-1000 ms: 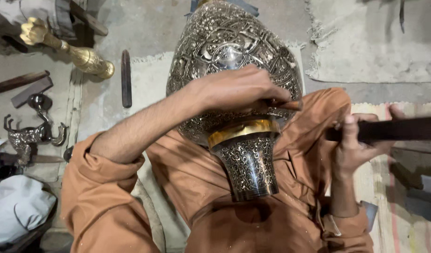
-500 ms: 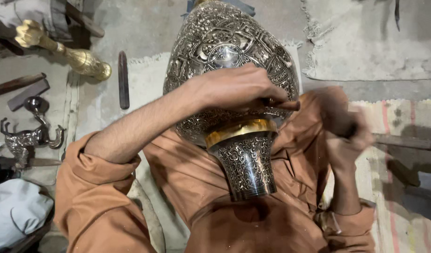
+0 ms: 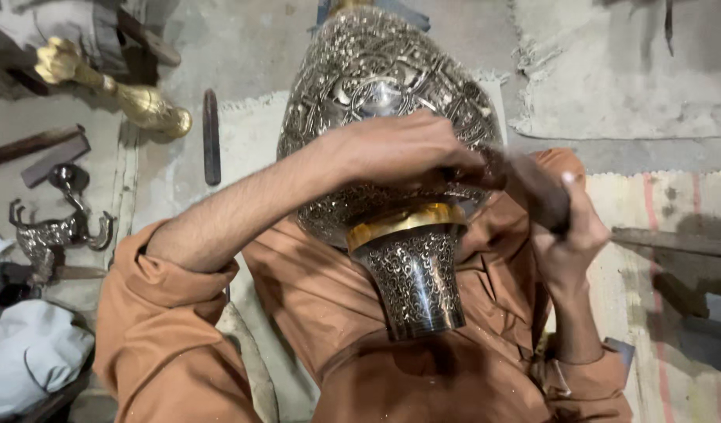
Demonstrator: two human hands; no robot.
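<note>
Under the left hand (image 3: 399, 149) lies a vase (image 3: 376, 86) of silvery metal, its whole skin chased in fine raised scrollwork, glossy on the high spots and dark in the grooves. Just below that hand a smooth, polished brass band (image 3: 407, 219) rings the neck (image 3: 419, 282), which is engraved and shiny too. The right hand (image 3: 568, 227) grips a dark, matt tool (image 3: 533, 188), blurred. Orange sleeves (image 3: 164, 321) are soft matt cloth. Far left of the hands lie a glossy brass piece (image 3: 141, 102) and a silvery figurine (image 3: 55, 231).
</note>
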